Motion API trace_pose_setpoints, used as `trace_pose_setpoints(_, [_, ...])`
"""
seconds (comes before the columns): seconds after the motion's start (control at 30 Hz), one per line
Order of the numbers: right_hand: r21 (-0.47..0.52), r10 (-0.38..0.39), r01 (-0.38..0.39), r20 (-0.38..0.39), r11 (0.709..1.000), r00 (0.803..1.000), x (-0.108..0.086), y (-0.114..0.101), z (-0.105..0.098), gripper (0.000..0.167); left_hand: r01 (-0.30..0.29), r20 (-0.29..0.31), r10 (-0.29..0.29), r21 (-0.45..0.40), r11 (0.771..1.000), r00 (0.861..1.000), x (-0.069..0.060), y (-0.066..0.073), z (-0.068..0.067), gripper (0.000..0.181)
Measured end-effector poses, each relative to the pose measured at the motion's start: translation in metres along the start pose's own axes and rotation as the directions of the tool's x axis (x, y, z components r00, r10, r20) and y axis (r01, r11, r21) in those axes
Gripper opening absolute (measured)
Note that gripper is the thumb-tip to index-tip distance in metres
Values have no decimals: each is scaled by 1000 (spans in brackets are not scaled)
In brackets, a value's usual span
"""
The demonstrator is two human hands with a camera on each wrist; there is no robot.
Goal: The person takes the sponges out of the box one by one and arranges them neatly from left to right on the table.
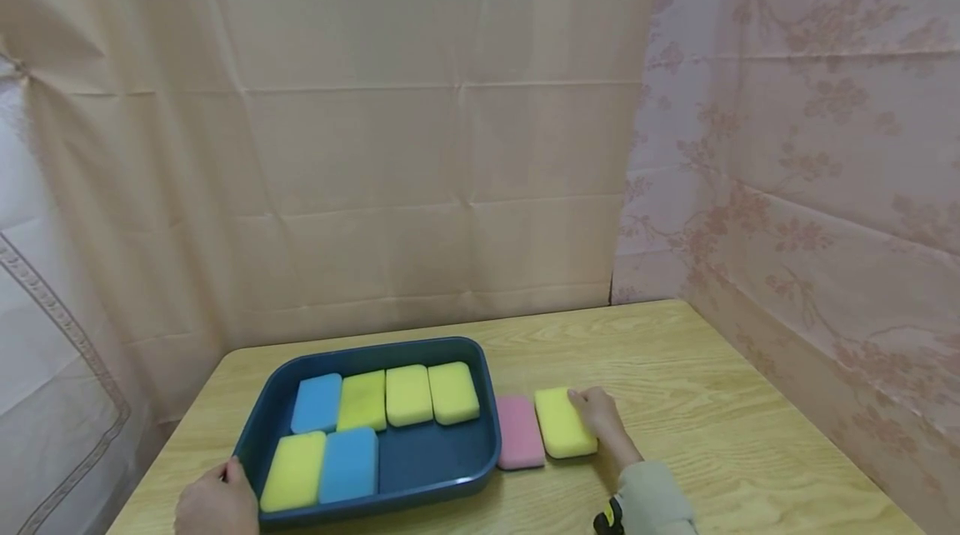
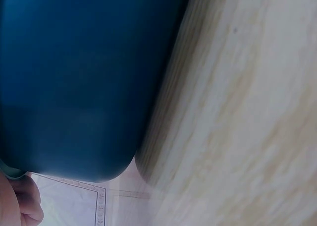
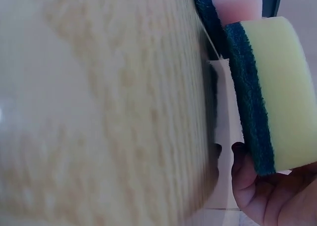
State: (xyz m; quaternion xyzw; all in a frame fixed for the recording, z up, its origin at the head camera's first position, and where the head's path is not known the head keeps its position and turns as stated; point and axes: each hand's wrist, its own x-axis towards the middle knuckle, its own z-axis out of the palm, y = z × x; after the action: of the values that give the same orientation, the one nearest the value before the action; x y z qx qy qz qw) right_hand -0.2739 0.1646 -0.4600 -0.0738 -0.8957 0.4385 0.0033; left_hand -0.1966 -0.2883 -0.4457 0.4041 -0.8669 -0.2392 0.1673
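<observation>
A: In the head view, where was the yellow sponge?
B: At nine o'clock from the right grip, which pinched its right side. The pink sponge lay just beyond, also toward nine o'clock, between it and the blue tray on the counter.
A: And the left grip?
B: Pinching the tray's rim at about eight o'clock, so most of the tray spread toward two o'clock from it. Inside, a far row ran from a blue sponge to three yellow blocks; nearer lay a fourth yellow block and a second blue block, side by side.
A: What did the left wrist view add?
B: The tray's outer wall rose toward one o'clock from the curled fingers, which were partly cut off near seven o'clock. The counter filled the three o'clock side.
A: And the right wrist view?
B: There the yellow sponge stood at twelve o'clock from its grip, a fingertip curled under the dark scouring layer. A pale gap separated that end from the counter. The pink sponge sat toward eleven o'clock.
</observation>
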Motion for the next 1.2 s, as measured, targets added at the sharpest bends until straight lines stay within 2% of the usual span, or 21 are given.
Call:
trace_pose_setpoints(0.47, [-3, -36, 36, 12, 999, 999, 1, 1, 5, 31, 2, -18, -2, -10, 1000, 1000, -2, 1, -1, 35])
trace_pose_setpoints(0.93, [-10, -2, 1, -9, 1000, 1000, 3, 1, 7, 30, 5, -1, -5, -1, 1000, 1000, -1, 1, -3, 36])
trace_pose_setpoints(1.2, [-1, 9, -9, -8, 1000, 1000, 4, 1, 7, 29, -8, -18, 8, -14, 1000, 1000, -1, 1, -1, 35])
